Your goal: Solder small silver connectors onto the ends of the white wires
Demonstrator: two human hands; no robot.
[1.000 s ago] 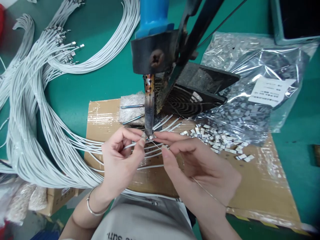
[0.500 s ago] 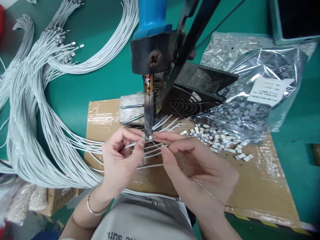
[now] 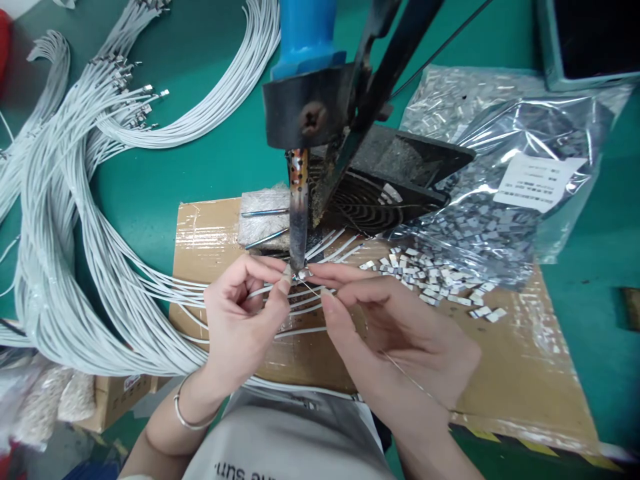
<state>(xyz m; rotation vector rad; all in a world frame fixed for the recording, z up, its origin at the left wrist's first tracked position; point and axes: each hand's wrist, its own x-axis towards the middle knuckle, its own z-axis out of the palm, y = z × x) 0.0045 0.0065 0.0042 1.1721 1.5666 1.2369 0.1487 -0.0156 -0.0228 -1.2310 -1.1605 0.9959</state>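
Observation:
My left hand (image 3: pixel 250 307) pinches the end of a white cable just under the tip of an upright soldering iron (image 3: pixel 299 220) with a blue handle (image 3: pixel 307 33). My right hand (image 3: pixel 395 333) grips a thin solder wire (image 3: pixel 311 288) between thumb and finger, and the wire runs back across the palm. Its index finger reaches to a small metal connector (image 3: pixel 303 274) at the iron tip. Both hands' fingertips almost meet there. Loose white cable ends (image 3: pixel 307 305) lie beneath the fingers on a cardboard sheet (image 3: pixel 520 360).
Bundled white cables (image 3: pixel 50 267) fill the left side. Behind the iron stands a black fan (image 3: pixel 375 200), beside a wire-mesh pad (image 3: pixel 260 200). Small metal connectors (image 3: pixel 430 277) lie in a pile on the right, before a clear plastic bag (image 3: pixel 540 180). A dark-screened device (image 3: pixel 553 47) is at the back right.

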